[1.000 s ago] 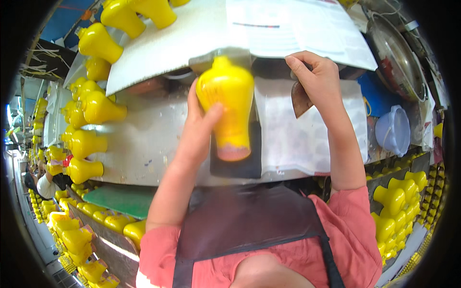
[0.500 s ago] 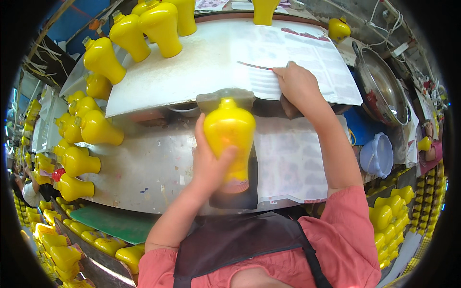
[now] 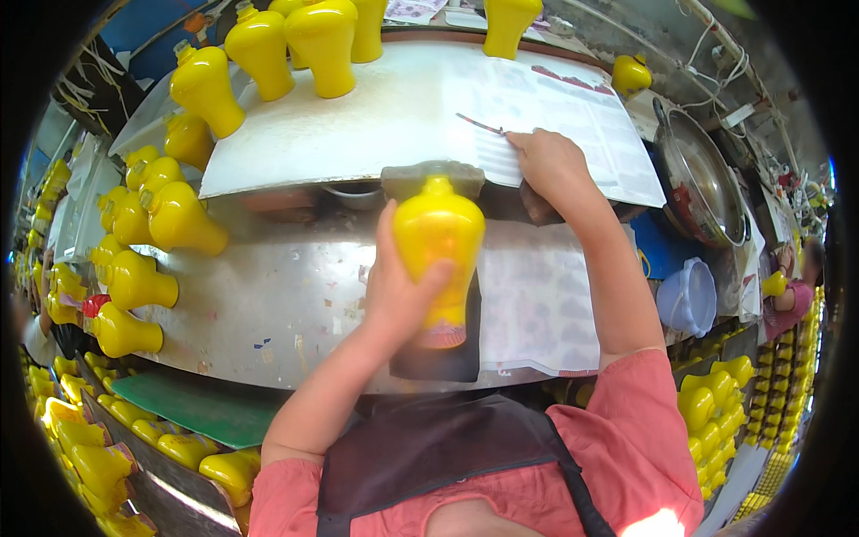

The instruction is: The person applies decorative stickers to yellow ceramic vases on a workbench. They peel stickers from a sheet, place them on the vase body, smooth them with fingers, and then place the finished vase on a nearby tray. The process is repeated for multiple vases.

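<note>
— Gripping the vase (image 3: 438,228), that left hand (image 3: 395,291), on the near side of the board (image 3: 358,125)!
— And the right hand (image 3: 550,163)?
— Over the board, fingertips at a thin strip (image 3: 474,120); whether they're pinching it, I can't tell.

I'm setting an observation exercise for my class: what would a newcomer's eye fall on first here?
The yellow vase in the left hand, near the picture's middle, stands out first. Beyond it, the right hand is at the white board, fingertips by a thin dark strip. More yellow vases crowd the left side.
</note>
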Action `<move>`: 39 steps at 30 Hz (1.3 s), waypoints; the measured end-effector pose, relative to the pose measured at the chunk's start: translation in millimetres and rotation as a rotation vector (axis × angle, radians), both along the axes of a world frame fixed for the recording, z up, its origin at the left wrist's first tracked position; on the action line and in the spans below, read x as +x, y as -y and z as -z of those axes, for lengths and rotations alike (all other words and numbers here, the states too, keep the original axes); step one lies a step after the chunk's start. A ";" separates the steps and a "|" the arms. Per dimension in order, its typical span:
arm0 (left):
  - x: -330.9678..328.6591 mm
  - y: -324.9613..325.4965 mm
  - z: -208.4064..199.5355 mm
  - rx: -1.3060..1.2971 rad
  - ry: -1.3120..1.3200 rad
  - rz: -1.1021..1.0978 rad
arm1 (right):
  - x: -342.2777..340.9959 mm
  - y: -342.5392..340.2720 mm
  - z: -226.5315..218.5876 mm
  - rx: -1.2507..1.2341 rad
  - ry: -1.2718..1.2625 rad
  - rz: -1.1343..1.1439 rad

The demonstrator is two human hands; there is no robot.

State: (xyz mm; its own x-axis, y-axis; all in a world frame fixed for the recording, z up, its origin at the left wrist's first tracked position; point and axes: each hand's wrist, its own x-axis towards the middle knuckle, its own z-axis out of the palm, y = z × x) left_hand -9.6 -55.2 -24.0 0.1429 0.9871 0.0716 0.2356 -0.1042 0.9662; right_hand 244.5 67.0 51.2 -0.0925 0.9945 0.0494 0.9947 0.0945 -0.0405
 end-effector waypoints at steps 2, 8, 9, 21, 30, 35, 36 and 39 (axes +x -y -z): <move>0.7 0.0 0.0 -0.012 0.044 -0.016 | -4.8 0.2 -4.2 -0.074 -0.032 0.009; 1.2 2.0 2.2 -0.021 0.049 -0.021 | -14.7 -4.5 -3.6 0.100 -0.332 0.114; 1.6 1.9 3.1 0.007 0.059 -0.022 | -14.7 -11.0 -0.9 0.066 -0.348 0.136; -22.1 -24.7 -46.8 0.320 0.177 -0.078 | -8.4 -12.6 -51.1 -0.406 -0.996 0.095; -1.0 -48.1 -107.9 0.100 0.134 0.309 | -37.4 66.2 -106.1 -0.368 -1.037 -0.235; -5.5 -37.5 -112.5 -0.195 0.300 0.270 | -34.9 87.7 -94.2 -0.281 -1.061 -0.215; -6.7 -37.8 -112.2 -0.200 0.327 0.240 | -33.8 89.3 -90.9 -0.280 -1.045 -0.195; -10.4 -41.8 -109.4 -0.158 0.252 0.182 | -33.4 90.0 -79.5 -0.296 -0.990 -0.143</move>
